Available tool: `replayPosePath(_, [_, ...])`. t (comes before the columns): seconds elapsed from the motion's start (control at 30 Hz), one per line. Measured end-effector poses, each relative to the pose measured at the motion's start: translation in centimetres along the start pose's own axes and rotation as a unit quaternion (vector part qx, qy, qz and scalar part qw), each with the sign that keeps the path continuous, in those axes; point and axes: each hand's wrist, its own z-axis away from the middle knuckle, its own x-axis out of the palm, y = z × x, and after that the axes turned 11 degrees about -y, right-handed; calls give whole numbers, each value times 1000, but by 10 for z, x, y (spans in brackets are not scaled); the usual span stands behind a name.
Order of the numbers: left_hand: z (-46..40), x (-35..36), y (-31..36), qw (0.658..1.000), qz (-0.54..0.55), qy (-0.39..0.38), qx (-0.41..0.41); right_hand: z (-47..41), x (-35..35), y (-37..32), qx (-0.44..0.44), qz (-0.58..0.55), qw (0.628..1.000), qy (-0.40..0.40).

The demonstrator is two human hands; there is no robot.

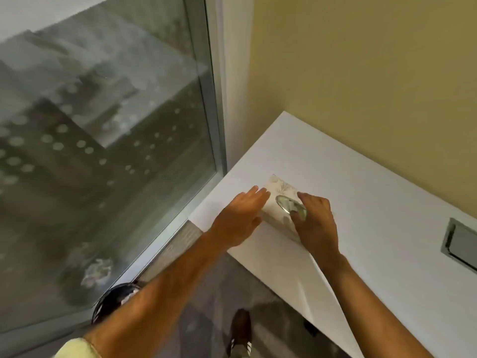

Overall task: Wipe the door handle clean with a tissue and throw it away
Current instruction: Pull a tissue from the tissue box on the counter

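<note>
A pale patterned tissue box [280, 188] lies on a white tabletop [374, 197] near its left corner. My left hand [240, 218] lies against the box's left side, fingers stretched along it and thumb at its edge. My right hand [317, 223] covers the box's right half, with fingertips at the shiny oval opening [284, 204]. Whether they pinch a tissue is hidden. No loose tissue shows. No door handle is in view.
A tall glass panel [103, 125] in a grey frame fills the left, with a yellow wall [361, 73] behind the table. A black round bin [111, 298] stands on the floor by the glass. A recessed metal plate [462, 241] sits in the tabletop at right. My shoe [240, 329] is below.
</note>
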Motion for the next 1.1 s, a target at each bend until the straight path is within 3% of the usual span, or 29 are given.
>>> replayPosePath(0.07, [-21,20,-12,999,2,-27,-22,-13,17,11,3,-20,1000,21])
replayPosePath(0.2, [-47,63,-28,995,-21,-99,-13,-33,42,20,53,-7,997,-48])
replayPosePath(0.3, [-55,81,-37,995,-11,-100,-24,-41,52,32,62,1,996,-63])
replayPosePath(0.57, [-63,85,-30,992,21,-110,-58,-36,48,28,57,-129,990,-1])
replayPosePath(0.83, [-56,64,-24,990,23,-133,-51,-26,0,-4,11,-210,975,77])
replayPosePath(0.93, [-35,37,-10,986,137,-71,-59,-24,-18,-19,2,-272,961,52])
replayPosePath(1.03, [0,-3,9,933,343,-46,-95,-15,-29,-46,-10,-330,944,21])
replayPosePath(1.1, [31,-35,23,914,392,-20,-104,-5,-31,-72,14,-370,929,-7])
